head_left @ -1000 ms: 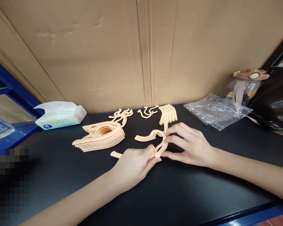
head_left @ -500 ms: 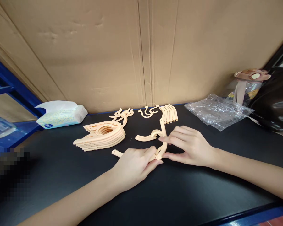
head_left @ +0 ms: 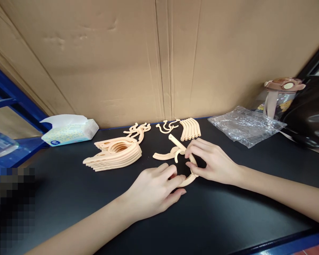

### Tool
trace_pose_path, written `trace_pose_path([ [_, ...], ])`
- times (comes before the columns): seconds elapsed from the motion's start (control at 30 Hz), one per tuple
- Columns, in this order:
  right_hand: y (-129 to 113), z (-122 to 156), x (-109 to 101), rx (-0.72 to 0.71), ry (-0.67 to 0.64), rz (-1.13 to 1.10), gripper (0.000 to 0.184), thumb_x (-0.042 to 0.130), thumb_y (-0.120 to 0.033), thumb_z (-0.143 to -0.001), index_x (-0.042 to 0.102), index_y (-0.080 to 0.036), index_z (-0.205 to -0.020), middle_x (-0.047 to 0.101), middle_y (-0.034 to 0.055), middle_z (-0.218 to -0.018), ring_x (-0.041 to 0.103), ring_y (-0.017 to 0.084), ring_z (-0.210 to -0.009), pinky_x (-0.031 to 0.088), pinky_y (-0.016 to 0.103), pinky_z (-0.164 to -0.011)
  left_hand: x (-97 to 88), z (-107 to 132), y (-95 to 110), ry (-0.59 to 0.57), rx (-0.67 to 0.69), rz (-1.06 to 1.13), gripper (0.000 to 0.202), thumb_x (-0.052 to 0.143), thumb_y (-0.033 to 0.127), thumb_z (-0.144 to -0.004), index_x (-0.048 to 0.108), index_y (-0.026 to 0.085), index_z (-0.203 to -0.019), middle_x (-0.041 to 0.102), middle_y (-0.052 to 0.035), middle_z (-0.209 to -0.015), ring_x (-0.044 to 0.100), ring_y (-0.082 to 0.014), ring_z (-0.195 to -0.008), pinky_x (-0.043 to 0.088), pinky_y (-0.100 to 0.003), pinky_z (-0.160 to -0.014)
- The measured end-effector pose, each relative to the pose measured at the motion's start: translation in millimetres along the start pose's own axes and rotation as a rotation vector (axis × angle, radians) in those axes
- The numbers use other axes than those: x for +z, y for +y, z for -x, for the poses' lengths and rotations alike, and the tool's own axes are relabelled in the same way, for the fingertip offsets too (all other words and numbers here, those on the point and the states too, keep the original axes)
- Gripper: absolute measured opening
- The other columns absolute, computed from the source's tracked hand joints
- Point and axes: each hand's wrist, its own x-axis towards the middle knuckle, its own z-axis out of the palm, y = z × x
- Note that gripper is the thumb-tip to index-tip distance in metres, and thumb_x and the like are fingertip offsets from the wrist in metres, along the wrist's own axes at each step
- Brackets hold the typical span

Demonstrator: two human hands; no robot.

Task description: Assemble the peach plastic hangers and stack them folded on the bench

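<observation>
My right hand (head_left: 215,161) pinches a beige plastic folding hanger (head_left: 177,142) between thumb and fingers, near its middle. One arm of it slants up and left past my fingertips; the other part curves down toward my left hand (head_left: 156,187). My left fingers and thumb are around that lower curved part, and its far end is hidden behind them. A small curved hook piece (head_left: 176,157) shows beside my right fingertips; whether it is joined to the hanger I cannot tell. Just behind lies a loose curved beige piece (head_left: 162,156) on the black table.
A stack of beige hanger parts (head_left: 119,159) stands to the left. Loose hooks (head_left: 136,129), more hooks (head_left: 167,126) and a row of straight arms (head_left: 190,129) lie at the back. Around them are a tissue pack (head_left: 71,132), clear plastic bag (head_left: 244,125) and bottle (head_left: 284,95).
The hanger has turned, its upper arm now tilting left, and its joint has moved right. My left hand has loosened its fingers; my right hand grips higher up.
</observation>
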Motion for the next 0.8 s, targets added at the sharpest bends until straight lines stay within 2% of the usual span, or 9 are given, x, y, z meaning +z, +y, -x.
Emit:
trace_pose_path([
  [0.17, 4.1, 0.3, 1.8, -0.051, -0.018, 0.099, 0.018, 0.044, -0.003, -0.074, 0.048, -0.019, -0.081, 0.057, 0.0019, -0.083, 0.050, 0.016, -0.075, 0.039, 0.028, -0.070, -1.3, -1.2, 1.9, 0.011, 0.020, -0.036, 0.021, 0.047, 0.027, -0.094, 0.058, 0.019, -0.109, 0.061, -0.0029, -0.089, 0.059, -0.0169, -0.080, 0.047, -0.026, -0.060],
  [0.37, 9.2, 0.7, 2.6, -0.015, -0.042, 0.169, 0.019, 0.041, -0.001, -0.073, 0.043, -0.019, -0.078, 0.052, 0.0009, -0.077, 0.046, 0.016, -0.073, 0.035, 0.029, -0.067, 3.3, -1.5, -0.8, 0.041, -0.025, -0.002, 0.018, 0.044, 0.021, -0.095, 0.059, 0.020, -0.105, 0.061, -0.0022, -0.088, 0.058, -0.0168, -0.079, 0.047, -0.026, -0.060],
  [0.6, 10.0, 1.0, 2.2, 0.032, -0.058, 0.219, 0.018, 0.040, -0.002, -0.073, 0.040, -0.020, -0.074, 0.051, 0.0009, -0.073, 0.043, 0.016, -0.068, 0.033, 0.028, -0.065, 4.9, -2.1, -2.6, 0.064, -0.145, 0.058, 0.019, 0.045, 0.023, -0.094, 0.061, 0.023, -0.104, 0.062, -0.0024, -0.095, 0.058, -0.0167, -0.089, 0.049, -0.024, -0.065],
  [0.7, 11.4, 0.5, 1.9, 0.023, -0.052, 0.240, 0.020, 0.039, 0.000, -0.071, 0.039, -0.020, -0.072, 0.051, 0.0008, -0.072, 0.043, 0.016, -0.067, 0.032, 0.028, -0.064, 2.6, -3.6, -5.0, 0.133, -0.199, 0.069, 0.021, 0.044, 0.023, -0.094, 0.062, 0.022, -0.106, 0.062, -0.0039, -0.101, 0.057, -0.0180, -0.092, 0.051, -0.028, -0.073],
  [0.8, 12.6, 0.2, 2.0, 0.024, -0.072, 0.257, 0.021, 0.039, 0.001, -0.070, 0.039, -0.020, -0.071, 0.051, 0.0007, -0.071, 0.043, 0.015, -0.066, 0.031, 0.028, -0.064, 1.9, -5.0, -10.5, 0.184, -0.259, 0.065, 0.027, 0.041, 0.019, -0.095, 0.057, 0.020, -0.116, 0.061, -0.0062, -0.112, 0.056, -0.0196, -0.101, 0.050, -0.034, -0.086],
])
